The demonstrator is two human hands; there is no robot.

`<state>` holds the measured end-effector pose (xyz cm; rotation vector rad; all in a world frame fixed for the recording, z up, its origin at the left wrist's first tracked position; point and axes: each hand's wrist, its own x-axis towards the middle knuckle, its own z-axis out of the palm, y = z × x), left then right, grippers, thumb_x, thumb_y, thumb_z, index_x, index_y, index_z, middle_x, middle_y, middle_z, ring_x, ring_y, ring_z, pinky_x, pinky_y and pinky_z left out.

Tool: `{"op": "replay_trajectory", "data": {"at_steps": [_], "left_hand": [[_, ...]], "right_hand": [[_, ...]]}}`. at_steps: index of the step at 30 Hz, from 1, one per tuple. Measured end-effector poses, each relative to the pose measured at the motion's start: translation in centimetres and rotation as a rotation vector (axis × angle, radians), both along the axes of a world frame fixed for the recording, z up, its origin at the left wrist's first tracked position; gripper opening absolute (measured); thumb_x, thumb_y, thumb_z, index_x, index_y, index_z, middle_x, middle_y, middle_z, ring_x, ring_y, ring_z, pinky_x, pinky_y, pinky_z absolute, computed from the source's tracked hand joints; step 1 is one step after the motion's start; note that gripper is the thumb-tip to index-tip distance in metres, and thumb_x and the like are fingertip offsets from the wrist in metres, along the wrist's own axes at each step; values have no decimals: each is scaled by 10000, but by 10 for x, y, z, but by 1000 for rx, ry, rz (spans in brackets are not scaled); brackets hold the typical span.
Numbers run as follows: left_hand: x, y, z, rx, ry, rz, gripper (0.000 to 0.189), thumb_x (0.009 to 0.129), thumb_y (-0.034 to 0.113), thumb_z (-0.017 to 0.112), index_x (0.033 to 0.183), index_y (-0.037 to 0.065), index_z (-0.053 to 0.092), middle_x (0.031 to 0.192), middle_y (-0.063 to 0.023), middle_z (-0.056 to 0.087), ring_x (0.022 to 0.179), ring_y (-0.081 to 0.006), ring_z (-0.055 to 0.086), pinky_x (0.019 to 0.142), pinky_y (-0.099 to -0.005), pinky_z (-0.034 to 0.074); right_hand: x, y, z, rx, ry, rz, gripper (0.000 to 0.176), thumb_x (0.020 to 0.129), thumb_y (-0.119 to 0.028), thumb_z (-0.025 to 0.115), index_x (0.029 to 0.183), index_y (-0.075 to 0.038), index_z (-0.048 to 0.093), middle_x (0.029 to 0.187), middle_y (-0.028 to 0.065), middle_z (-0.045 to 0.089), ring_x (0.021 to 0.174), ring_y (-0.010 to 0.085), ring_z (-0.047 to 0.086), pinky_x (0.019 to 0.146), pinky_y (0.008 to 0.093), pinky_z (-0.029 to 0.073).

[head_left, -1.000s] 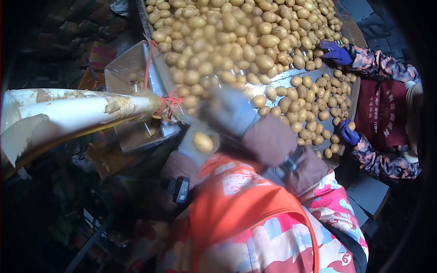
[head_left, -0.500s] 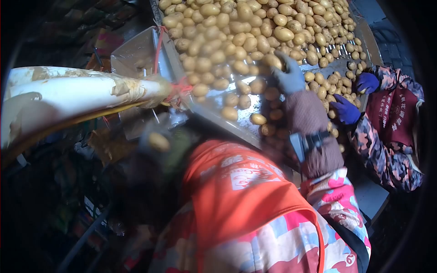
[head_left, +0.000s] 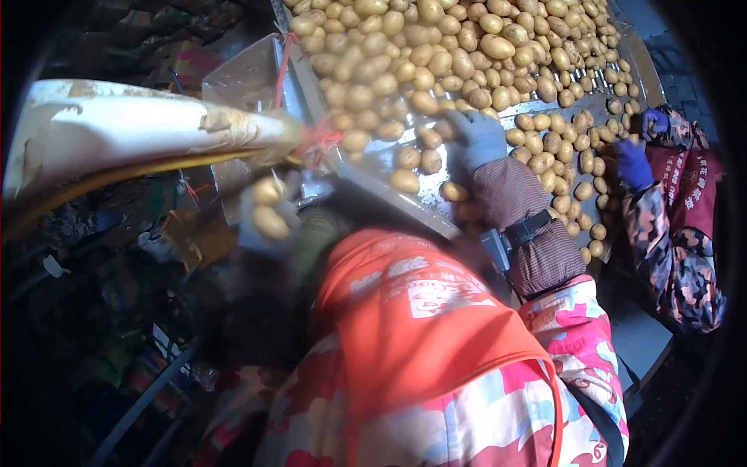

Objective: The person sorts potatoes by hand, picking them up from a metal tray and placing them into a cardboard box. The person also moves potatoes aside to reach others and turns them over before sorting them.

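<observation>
My left hand, in a grey glove and blurred, is closed around two yellow potatoes left of the metal sorting table. Over that table my right hand, in a blue-grey glove, has its fingers curled against a potato; its fingertips are partly blurred. Loose potatoes lie on the wet metal just left of and below it. A dense heap of potatoes covers the far part of the table.
At the right, a co-worker in purple gloves and a maroon apron stands by more potatoes. A thick white tube reaches in from the left, tied with red string. Behind it is a clear-sided bin.
My left hand has risen slightly and two potatoes now show in it. My right hand has shifted left and nearer to me. The co-worker's hands have moved up, away from the potatoes.
</observation>
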<state>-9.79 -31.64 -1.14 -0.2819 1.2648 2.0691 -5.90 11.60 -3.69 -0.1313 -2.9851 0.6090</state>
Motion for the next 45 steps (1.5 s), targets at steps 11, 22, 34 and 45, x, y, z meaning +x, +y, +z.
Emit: {"op": "replay_trajectory", "data": {"at_steps": [11, 22, 34, 45], "left_hand": [[72, 76, 11, 162, -428, -65, 595, 989, 538, 524, 1371, 82, 505, 1186, -174, 644, 790, -212, 643, 702, -316, 561], [-21, -22, 9, 86, -441, 600, 575, 999, 515, 505, 1395, 98, 511, 1390, -223, 554, 1000, -267, 651, 764, -385, 583], [12, -65, 14, 405, -423, 693, 391, 932, 298, 665, 1232, 55, 608, 1203, -140, 668, 1053, -306, 664, 938, -501, 539], [3, -97, 51, -99, 95, 140, 401, 967, 397, 609, 1211, 79, 623, 1154, -93, 664, 1063, -214, 637, 886, -342, 541]], "right_hand": [[43, -113, 54, -653, 36, 463, 382, 919, -229, 670, 1268, -79, 627, 1181, 177, 646, 1099, 366, 607, 967, 430, 474], [-15, -25, 22, 224, -108, 78, 457, 900, -235, 673, 1342, -179, 573, 992, 124, 689, 914, 340, 676, 808, 414, 543], [33, -179, 103, -1156, -442, 386, 534, 963, -90, 678, 1453, -12, 481, 1355, 90, 603, 1240, 192, 576, 1087, 317, 418], [-25, -287, 116, -501, 262, 920, 553, 881, -149, 688, 1389, -1, 527, 1260, 227, 602, 1119, 396, 609, 947, 467, 503]]}}
